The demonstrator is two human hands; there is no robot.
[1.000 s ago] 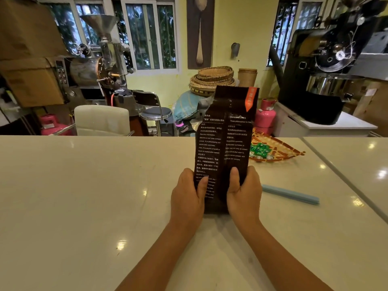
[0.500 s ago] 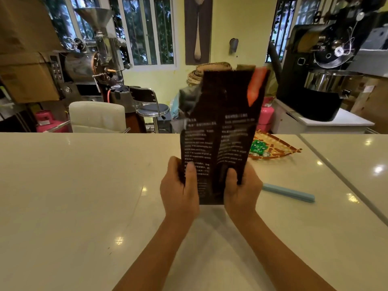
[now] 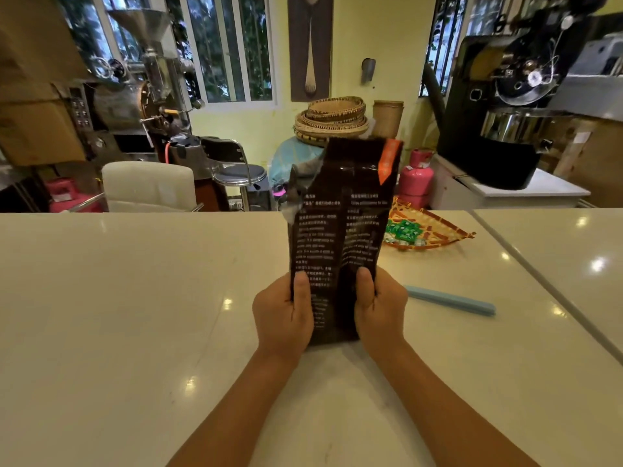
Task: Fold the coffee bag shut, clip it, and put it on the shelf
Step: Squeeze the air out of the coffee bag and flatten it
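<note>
Bag readied for folding

Both hands are pinching the upright coffee bag; folding its open top comes next, clip waiting right.

A: What rests on the pale counter?
B: A woven tray holding green packets.
A: And beyond?
B: A white chair; a metal stool; stacked wicker baskets; a pink gas cylinder; roasting machines, left and right.

A pale glossy counter fills the lower frame. A blue clip lies right of centre. A woven tray sits above it, upper right.
</note>
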